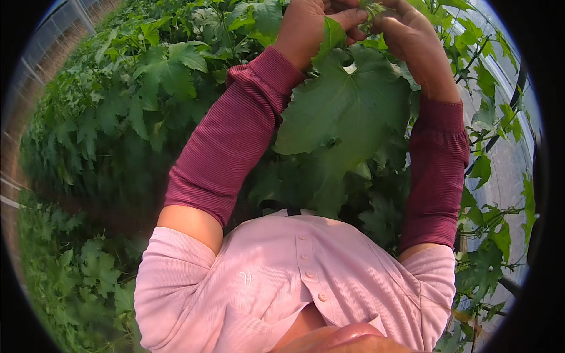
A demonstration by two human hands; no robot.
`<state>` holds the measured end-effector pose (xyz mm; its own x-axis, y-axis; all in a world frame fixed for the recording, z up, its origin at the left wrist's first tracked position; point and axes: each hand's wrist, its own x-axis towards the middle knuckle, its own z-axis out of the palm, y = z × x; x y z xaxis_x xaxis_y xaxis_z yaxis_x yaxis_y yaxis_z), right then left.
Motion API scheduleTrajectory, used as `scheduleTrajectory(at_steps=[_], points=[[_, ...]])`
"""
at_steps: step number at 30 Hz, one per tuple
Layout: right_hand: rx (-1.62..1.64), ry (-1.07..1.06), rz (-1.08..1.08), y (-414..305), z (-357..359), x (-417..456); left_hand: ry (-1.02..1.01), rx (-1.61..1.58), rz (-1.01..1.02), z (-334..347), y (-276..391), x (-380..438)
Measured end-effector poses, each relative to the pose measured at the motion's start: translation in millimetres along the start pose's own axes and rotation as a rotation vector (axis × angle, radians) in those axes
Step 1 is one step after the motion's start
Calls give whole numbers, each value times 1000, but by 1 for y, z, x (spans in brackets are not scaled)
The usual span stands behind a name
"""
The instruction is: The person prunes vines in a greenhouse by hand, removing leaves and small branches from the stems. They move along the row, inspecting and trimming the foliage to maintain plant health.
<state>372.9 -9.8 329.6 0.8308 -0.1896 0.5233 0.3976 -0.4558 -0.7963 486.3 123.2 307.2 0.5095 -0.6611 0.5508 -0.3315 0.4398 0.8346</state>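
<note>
Both hands are raised at the top of the view, meeting at a pale green vine shoot [373, 9]. My left hand [315, 24] has its thumb and fingers closed at the shoot's left side. On the other side, my right hand [410, 42] has bent fingers pinched at the same shoot. The picture's upper edge cuts off part of the fingers and the shoot. A broad lobed leaf [348, 101] hangs just below the hands, between the forearms. A smaller bright leaf [329, 39] overlaps my left wrist.
Dense leafy vines [163, 70] fill the left side. Lower foliage [97, 269] grows at bottom left. Climbing stems with leaves [485, 212] stand close on the right, before a translucent plastic sheet wall [503, 176]. A metal post [81, 15] rises at far upper left.
</note>
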Motion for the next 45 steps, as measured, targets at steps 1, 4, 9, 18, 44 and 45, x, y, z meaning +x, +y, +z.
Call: scheduleTrajectory(at_steps=[1,4,9,18,44,45], points=[[50,9,23,14,-2,-10,24,-38,37,-1,-5,-2],[225,51,99,45,3,-36,182,-97,70,-18,-22,-26],[397,-72,102,54,-29,-43,52,38,-368,-37,-95,-83],[389,-84,131,55,-37,-35,-277,468,-204,14,-119,-111],[597,-4,639,136,76,-89,136,455,-265,-7,-147,-137],[564,-5,643,141,81,-86,139,472,-290,-8,-146,-139]])
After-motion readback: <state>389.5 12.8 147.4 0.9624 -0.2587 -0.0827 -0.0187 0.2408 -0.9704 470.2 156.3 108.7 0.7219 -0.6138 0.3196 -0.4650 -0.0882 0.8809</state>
